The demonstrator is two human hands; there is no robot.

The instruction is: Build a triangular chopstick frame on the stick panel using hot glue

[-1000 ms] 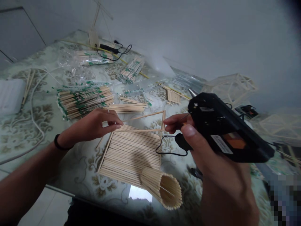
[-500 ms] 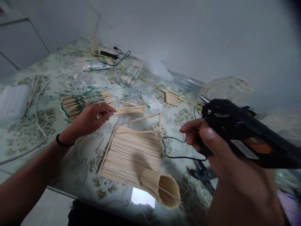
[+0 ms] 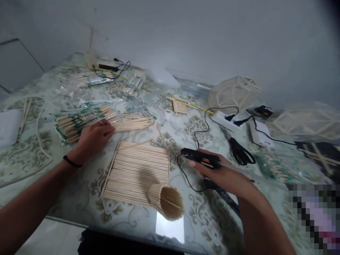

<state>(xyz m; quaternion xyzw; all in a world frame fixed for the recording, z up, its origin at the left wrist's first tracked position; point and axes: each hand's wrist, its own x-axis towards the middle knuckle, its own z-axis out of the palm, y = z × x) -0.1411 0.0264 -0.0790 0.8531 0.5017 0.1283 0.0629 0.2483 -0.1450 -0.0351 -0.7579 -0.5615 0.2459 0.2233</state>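
Head view: the left hand [image 3: 91,139] lies palm down, fingers loosely spread, on a loose bunch of bamboo sticks [image 3: 132,124] toward the left side of the desk [image 3: 32,163], just beside wrapped chopstick packs [image 3: 77,120]. The right hand [image 3: 223,173] is closed around a black glue gun [image 3: 200,157] that lies low on the desk near its middle, its black cord [image 3: 202,124] looping back to a white power strip [image 3: 225,120] near the far edge. Between the 2 hands sits a flat stick panel [image 3: 138,170], with a stick cylinder [image 3: 166,200] touching its near right corner, close to the desk's near edge. Black scissors [image 3: 240,152] lie just right of the gun. Bare cloth stays open near the left edge and in front of the right forearm; the far edge is crowded with bags and stick frames [image 3: 235,92].
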